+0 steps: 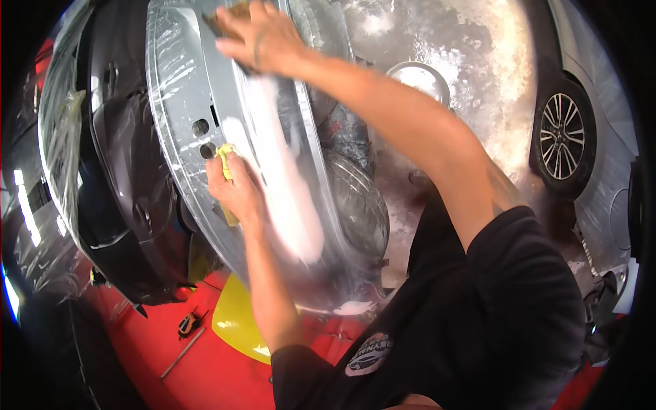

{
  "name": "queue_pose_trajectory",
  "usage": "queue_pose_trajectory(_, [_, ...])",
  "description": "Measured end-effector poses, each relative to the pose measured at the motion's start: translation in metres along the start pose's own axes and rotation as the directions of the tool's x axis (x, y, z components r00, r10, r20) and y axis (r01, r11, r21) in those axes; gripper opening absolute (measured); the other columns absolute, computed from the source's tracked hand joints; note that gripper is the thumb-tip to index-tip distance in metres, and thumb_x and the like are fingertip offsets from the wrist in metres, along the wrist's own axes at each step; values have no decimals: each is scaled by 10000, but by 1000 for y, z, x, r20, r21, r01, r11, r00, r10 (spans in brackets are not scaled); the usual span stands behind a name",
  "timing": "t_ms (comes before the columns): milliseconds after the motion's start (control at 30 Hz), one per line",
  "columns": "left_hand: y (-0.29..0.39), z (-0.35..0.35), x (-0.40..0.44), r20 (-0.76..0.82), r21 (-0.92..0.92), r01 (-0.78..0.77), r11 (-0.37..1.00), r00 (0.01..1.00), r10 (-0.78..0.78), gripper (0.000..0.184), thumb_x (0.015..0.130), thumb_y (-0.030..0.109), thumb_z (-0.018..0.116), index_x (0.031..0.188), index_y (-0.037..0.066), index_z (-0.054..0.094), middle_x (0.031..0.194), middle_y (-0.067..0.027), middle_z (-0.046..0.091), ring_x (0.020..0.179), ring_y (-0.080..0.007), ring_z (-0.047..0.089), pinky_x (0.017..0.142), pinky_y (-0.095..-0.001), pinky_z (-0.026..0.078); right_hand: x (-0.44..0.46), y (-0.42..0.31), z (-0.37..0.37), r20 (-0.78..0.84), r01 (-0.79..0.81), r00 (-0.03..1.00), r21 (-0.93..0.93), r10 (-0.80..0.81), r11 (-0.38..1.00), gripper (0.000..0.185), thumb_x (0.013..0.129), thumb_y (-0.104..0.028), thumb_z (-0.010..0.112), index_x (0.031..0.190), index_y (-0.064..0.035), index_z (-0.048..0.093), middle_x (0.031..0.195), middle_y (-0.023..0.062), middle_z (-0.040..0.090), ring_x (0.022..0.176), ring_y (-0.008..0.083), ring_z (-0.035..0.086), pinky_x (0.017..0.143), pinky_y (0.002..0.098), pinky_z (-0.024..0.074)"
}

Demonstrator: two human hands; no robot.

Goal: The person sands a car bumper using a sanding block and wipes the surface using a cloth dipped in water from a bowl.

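Note:
A grey car body panel point(188, 75) with two round holes curves through the middle, with a long whitish-pink patch point(290, 205) along it. My left hand point(236, 188) is closed around a crumpled yellow cloth point(226, 158) at the panel, just beside the holes. Higher up, past the top end of the patch, my right hand point(265, 39) presses a brownish flat pad point(229, 19) against the panel. That pad is partly covered by my fingers and somewhat blurred, so its exact kind is unclear.
Clear plastic sheeting point(65, 137) drapes a dark car part point(130, 157) on the left. A tyre point(355, 205) sits beside the panel. Below lie a yellow panel point(239, 321), a tape measure point(189, 324) and a thin rod point(183, 353) on red. Another car's wheel point(564, 133) stands right.

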State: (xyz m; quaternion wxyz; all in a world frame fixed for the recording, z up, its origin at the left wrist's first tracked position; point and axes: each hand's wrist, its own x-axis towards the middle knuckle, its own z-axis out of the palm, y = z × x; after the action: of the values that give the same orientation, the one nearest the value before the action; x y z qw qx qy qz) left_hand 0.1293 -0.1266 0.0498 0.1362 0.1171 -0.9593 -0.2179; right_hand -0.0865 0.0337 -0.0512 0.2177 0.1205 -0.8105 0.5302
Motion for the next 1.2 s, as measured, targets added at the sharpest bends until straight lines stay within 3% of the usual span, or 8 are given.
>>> queue_pose_trajectory(100, [0, 1, 1, 0, -4, 20, 1000, 1000, -20, 246, 1013, 134, 606, 991, -103, 668, 903, -199, 609, 818, -364, 583, 778, -481, 465, 11, -2, 2, 95, -179, 980, 40, 175, 983, 733, 1026, -581, 624, 1625, -171, 525, 1292, 281, 607, 1170, 412, 579, 993, 519, 465])
queue_pose_trajectory(233, [0, 3, 4, -53, 24, -74, 997, 996, 75, 243, 1013, 129, 603, 982, -105, 662, 887, -191, 595, 806, -360, 568, 772, -478, 457, -160, -85, -36, 81, 54, 995, 63, -59, 997, 732, 983, -523, 679, 1604, -154, 566, 1145, 247, 605, 1023, 367, 582, 866, 468, 478])
queue_pose_trajectory(467, [1, 0, -2, 1, -18, -11, 1000, 1000, 11, 248, 1006, 129, 599, 984, -110, 662, 893, -207, 591, 816, -373, 566, 776, -489, 452, 18, 7, 6, -18, -6, 1000, 18, 6, 1000, 737, 1024, -592, 624, 1629, -184, 519, 1337, 291, 586, 1178, 430, 572, 1000, 544, 463])
queue_pose_trajectory(600, [4, 3, 2, -47, -3, -37, 999, 998, 37, 242, 1005, 124, 601, 982, -109, 661, 900, -210, 597, 823, -375, 575, 779, -488, 455, -69, -57, -20, 158, -176, 973, 24, 170, 984, 751, 1030, -584, 619, 1656, -192, 486, 1286, 272, 585, 1184, 406, 542, 981, 529, 457])
queue_pose_trajectory(667, [5, 3, 2, -41, -11, -60, 998, 997, 59, 241, 1004, 124, 602, 983, -109, 662, 902, -209, 598, 824, -372, 577, 779, -485, 456, -154, -86, -30, 88, 16, 996, 54, -20, 998, 756, 997, -544, 677, 1633, -162, 534, 1193, 235, 576, 1085, 386, 568, 935, 525, 477])
queue_pose_trajectory(967, [-6, 2, 1, -4, -26, 27, 999, 1000, -28, 256, 1003, 137, 615, 1002, -113, 669, 893, -199, 601, 822, -363, 580, 780, -473, 466, 20, 8, 3, 159, -213, 968, 120, 193, 970, 664, 1010, -585, 634, 1527, -170, 597, 1237, 267, 646, 1188, 440, 587, 992, 555, 474])
queue_pose_trajectory(1000, [-5, 3, 2, -23, -29, 0, 1000, 1000, -1, 259, 1004, 138, 615, 1004, -114, 670, 891, -197, 597, 818, -361, 577, 781, -470, 466, -25, -22, -3, -39, -132, 991, -14, 132, 991, 679, 1008, -584, 638, 1533, -155, 598, 1250, 263, 633, 1181, 425, 585, 970, 551, 475])
queue_pose_trajectory(1200, [-7, 4, 3, -50, -58, -59, 997, 997, 56, 265, 1022, 158, 620, 996, -99, 679, 875, -147, 622, 793, -275, 587, 748, -426, 479, -167, -80, -36, 174, 48, 983, 56, -57, 997, 804, 991, -575, 675, 1667, -183, 483, 1220, 244, 591, 1113, 383, 555, 934, 509, 445])
